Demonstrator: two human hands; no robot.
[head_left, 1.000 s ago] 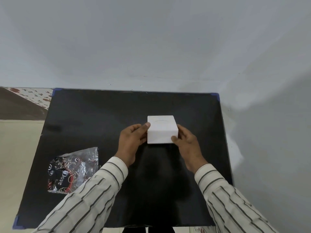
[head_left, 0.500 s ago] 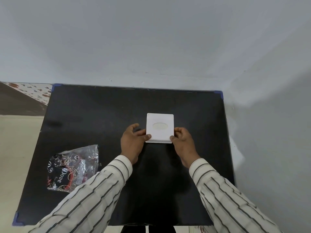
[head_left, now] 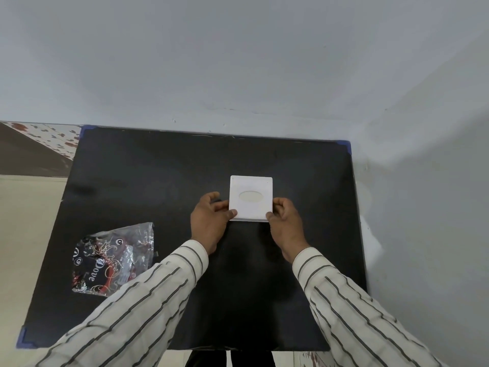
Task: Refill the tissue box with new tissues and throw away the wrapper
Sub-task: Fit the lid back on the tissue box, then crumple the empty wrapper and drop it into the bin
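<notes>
Both hands' grip [head_left: 250, 214] pinches smooth square white tissue box [head_left: 250, 198]; crinkled wrapper [head_left: 112, 259] aside.

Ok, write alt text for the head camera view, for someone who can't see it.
Two hands, left and right, hold a white tissue box by its near corners over a black table, its oval opening facing up. A crumpled plastic wrapper lies on the table to the left, untouched; a grey wall stands behind.

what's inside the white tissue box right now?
Through the oval opening of the tissue box, only a pale off-white surface shows, possibly tissue. The walls hide everything else, so how full it is cannot be told.
</notes>
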